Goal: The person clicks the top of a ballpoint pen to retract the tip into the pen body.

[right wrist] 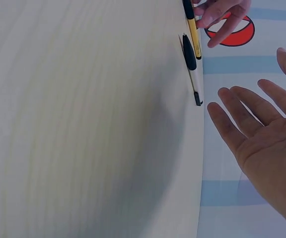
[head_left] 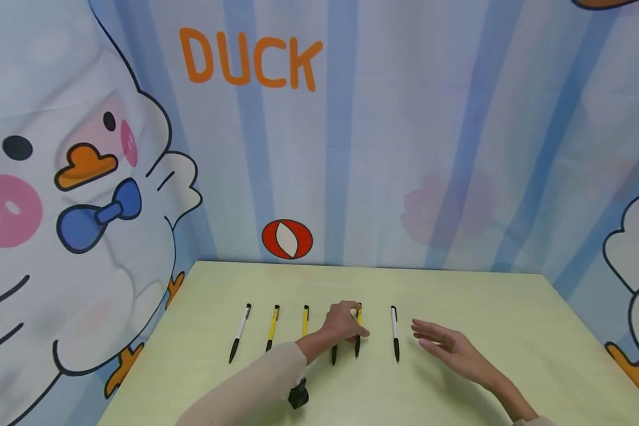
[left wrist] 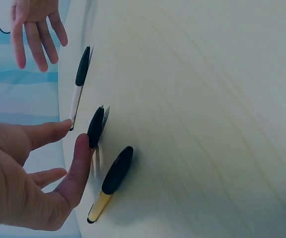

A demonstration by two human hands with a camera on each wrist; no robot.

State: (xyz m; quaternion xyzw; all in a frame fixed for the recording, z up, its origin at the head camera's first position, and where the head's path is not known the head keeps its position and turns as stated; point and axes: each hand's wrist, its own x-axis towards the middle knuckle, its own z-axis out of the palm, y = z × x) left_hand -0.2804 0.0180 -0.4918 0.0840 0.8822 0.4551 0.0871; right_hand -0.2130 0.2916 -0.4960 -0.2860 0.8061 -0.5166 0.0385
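I have my left hand [head_left: 343, 323], thumb and forefinger parted, over a slim yellow-and-black pen [head_left: 359, 317] on the pale-yellow table [head_left: 479, 302]; contact I can't tell. My right hand [head_left: 452, 350], fingers extended, empty, hovers beside a white-and-black pen [head_left: 395, 331].

Left sleeve [head_left: 245, 387] — plain beige; right cuff [head_left: 535, 422] — beige; black angular piece [head_left: 299, 395] beside left sleeve.

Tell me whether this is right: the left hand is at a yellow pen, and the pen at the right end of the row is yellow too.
Not quite: the pen at the right end of the row is white, not yellow, as the head view shows. The left hand is indeed at a yellow pen.
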